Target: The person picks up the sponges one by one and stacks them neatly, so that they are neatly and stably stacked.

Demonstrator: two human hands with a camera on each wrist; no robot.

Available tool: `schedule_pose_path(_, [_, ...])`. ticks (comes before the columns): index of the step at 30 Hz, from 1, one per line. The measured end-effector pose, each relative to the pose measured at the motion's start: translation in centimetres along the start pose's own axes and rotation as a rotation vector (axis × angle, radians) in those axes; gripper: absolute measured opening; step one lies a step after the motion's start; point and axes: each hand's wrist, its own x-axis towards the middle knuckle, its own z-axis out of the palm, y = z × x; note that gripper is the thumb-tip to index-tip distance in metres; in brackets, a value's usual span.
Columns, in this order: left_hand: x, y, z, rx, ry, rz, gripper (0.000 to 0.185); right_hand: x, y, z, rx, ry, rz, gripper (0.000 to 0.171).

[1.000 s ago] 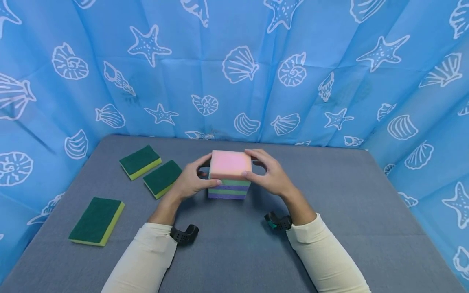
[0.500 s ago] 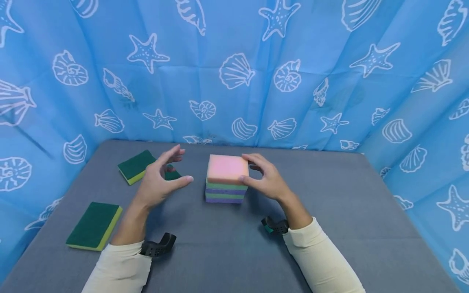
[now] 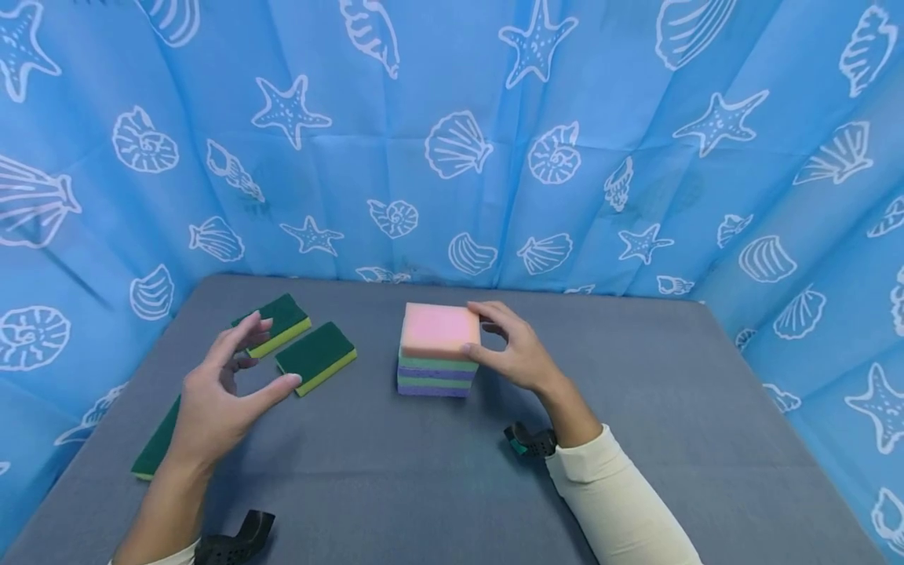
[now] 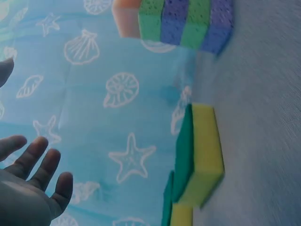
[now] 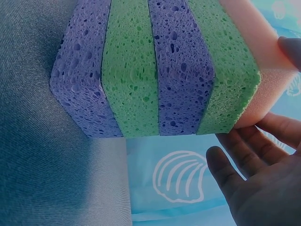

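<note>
A stack of sponges (image 3: 436, 375) stands mid-table: purple and green layers under a pink sponge (image 3: 438, 329). My right hand (image 3: 487, 336) pinches the pink sponge at its right side, thumb on the near corner and fingers (image 3: 487, 312) on the far corner. The right wrist view shows the stack (image 5: 155, 70) close up, with the thumb on the pink sponge (image 5: 256, 61) and the right hand (image 5: 254, 188) below. My left hand (image 3: 243, 369) hovers open over the table's left part and holds nothing, as the left wrist view confirms for the left hand (image 4: 28, 188).
Two green-and-yellow scrub sponges (image 3: 278, 320) (image 3: 315, 357) lie beyond the left hand. A third scrub sponge (image 3: 158, 439) is partly hidden under it. A blue seashell-print curtain (image 3: 452, 141) encloses the grey table (image 3: 438, 486) on three sides.
My left hand has let go of the sponge stack and drawn back to the left and toward me, fingers spread. The right hand stays on the pink sponge.
</note>
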Motion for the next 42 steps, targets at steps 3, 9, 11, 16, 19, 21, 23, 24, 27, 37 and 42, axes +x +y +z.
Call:
schedule_pose_path(3, [-1.1,0.0,-0.8,0.060,0.084,-0.059,0.088,-0.1,0.1,0.1,0.004,-0.005,-0.002,0.056])
schedule_pose_path(9, [-3.0,-0.3,-2.2,0.137,0.248,-0.206,0.086,0.0,0.1,0.2,0.005,-0.001,-0.007,0.056])
schedule_pose_path(11, [-3.6,-0.6,-2.6,0.170,0.281,-0.268,0.084,0.1,0.1,0.2,0.004,0.000,-0.008,0.056])
schedule_pose_path(16, [-5.5,-2.1,-3.7,0.276,0.284,-0.480,0.082,0.0,0.0,0.1,-0.002,-0.001,0.001,0.057])
schedule_pose_path(19, [-6.6,-2.9,-4.2,0.311,0.247,-0.570,0.085,0.1,0.0,0.2,-0.002,0.000,0.003,0.057])
schedule_pose_path(21, [-7.3,-3.3,-4.6,0.339,0.238,-0.602,0.086,0.1,0.0,0.2,0.003,-0.001,0.000,0.056])
schedule_pose_path(23, [-7.7,-3.8,-4.9,0.363,0.242,-0.609,0.088,0.1,-0.1,0.2,0.004,-0.001,-0.005,0.056])
schedule_pose_path(24, [-7.9,-4.2,-5.0,0.373,0.247,-0.613,0.088,0.1,0.0,0.2,0.006,-0.001,-0.007,0.056])
schedule_pose_path(27, [-8.2,-5.3,-5.2,0.404,0.247,-0.639,0.091,0.1,0.0,0.2,0.004,-0.003,-0.009,0.056])
schedule_pose_path(37, [-7.7,-7.1,-6.2,0.491,-0.013,-0.869,0.116,0.1,0.2,0.2,-0.001,-0.002,-0.011,0.056])
schedule_pose_path(42, [-7.7,-8.0,-6.5,0.567,-0.123,-0.831,0.128,0.1,0.2,0.2,0.000,-0.004,-0.015,0.056])
